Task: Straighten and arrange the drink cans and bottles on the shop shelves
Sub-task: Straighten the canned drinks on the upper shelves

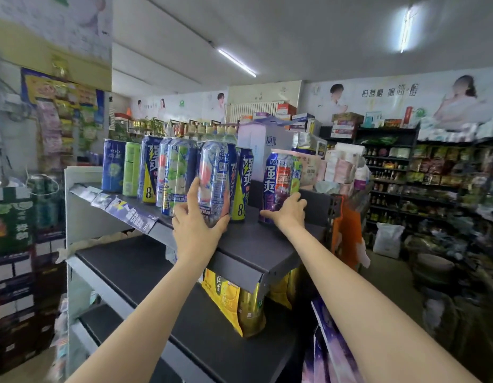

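Observation:
Tall drink cans stand in a row on the top dark shelf [253, 241]. My left hand [195, 225] grips the foot of a blue-and-pink peach can [217, 178] near the shelf's front. To its right, my right hand [288, 211] holds the base of a blue-and-purple grape can [280, 178] at the shelf's right end. Between them stands a blue-and-yellow can [244, 183]. Further left stand a green-grape can [176, 172], another blue-yellow can [150, 168], a lime-green can [132, 168] and a blue can [112, 165].
A white carton [263, 153] and stacked boxes sit behind the cans. Gold can packs [240, 305] stand on the shelf below. Boxed goods fill the left side [15, 244]; a stocked shelf wall [433, 178] and an aisle lie to the right.

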A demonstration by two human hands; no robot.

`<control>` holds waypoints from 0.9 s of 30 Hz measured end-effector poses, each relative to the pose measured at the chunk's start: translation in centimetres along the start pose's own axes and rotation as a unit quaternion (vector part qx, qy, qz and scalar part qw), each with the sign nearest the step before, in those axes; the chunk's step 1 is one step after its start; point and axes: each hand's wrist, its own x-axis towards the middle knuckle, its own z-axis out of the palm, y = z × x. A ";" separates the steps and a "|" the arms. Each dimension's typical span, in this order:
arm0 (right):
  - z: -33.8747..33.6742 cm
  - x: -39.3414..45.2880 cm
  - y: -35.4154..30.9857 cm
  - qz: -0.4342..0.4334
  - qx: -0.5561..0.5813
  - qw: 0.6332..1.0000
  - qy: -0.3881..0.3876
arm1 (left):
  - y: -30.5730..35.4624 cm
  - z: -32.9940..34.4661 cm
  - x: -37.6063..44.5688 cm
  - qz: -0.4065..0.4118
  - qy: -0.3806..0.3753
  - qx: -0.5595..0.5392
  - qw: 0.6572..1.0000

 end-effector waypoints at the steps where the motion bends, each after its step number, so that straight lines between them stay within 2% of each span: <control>1: -0.2 -0.1 0.1 0.000 -0.001 1.000 -0.005 | -0.4 -0.3 0.2 0.015 -0.010 -0.029 0.999; 4: -0.6 -0.5 0.2 -0.005 -0.004 1.000 0.010 | -2.1 -1.6 1.6 0.035 -0.060 -0.151 0.986; 7: -1.4 -2.3 -1.2 -0.061 0.046 0.993 0.095 | -3.9 -3.3 3.5 0.029 -0.091 -0.215 0.972; 9: -1.8 -4.1 -3.3 -0.085 0.108 0.987 0.083 | -5.2 -4.1 5.1 0.028 -0.104 -0.201 0.974; 12: -1.0 -6.7 -6.8 -0.057 0.179 0.981 -0.039 | -6.2 -5.1 7.1 0.062 -0.107 -0.174 0.977; 15: 0.7 -8.7 -8.1 -0.048 0.122 0.984 -0.124 | -5.4 -5.1 8.1 0.103 -0.049 -0.163 0.980; 17: 2.2 -9.7 -8.4 -0.050 0.083 0.991 -0.091 | -5.0 -5.0 8.6 0.085 -0.034 -0.163 0.982; 20: 3.1 -10.1 -8.3 -0.033 0.099 0.994 -0.034 | -5.5 -4.5 9.0 0.058 -0.023 -0.149 0.987; 27: 1.0 -9.1 -6.5 0.000 0.100 0.995 -0.014 | -7.1 -5.4 12.6 0.059 -0.012 -0.124 0.990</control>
